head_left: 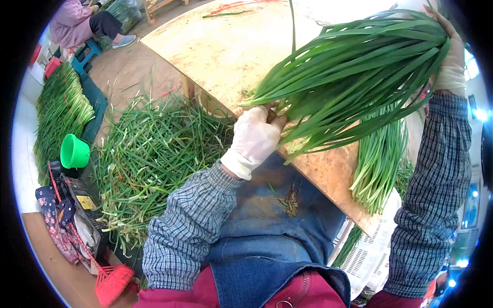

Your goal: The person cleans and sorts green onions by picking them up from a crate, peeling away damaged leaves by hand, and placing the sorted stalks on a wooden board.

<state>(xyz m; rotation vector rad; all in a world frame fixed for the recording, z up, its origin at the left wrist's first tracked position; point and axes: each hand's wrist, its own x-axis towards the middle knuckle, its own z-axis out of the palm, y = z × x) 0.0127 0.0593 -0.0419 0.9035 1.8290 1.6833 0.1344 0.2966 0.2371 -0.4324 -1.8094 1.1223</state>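
Observation:
A big loose bunch of garlic chives [359,66] is held up over the corner of a wooden table. My left hand [256,134], in a whitish glove, has its fingers curled at the pale stem ends. At the leafy end, my right hand [450,51], gloved as well, grips the green tips from the far right; leaves partly hide its fingers. Under the held bunch, a second bundle of chives [379,169] lies on the table's right side with its pale ends toward me.
The wooden table [205,41] has a pointed corner near my lap. A heap of loose leaves [154,164] covers the floor at left, near a green bucket [74,151], a red broom [114,282] and stacked chives [64,105]. Another person [77,23] sits at upper left.

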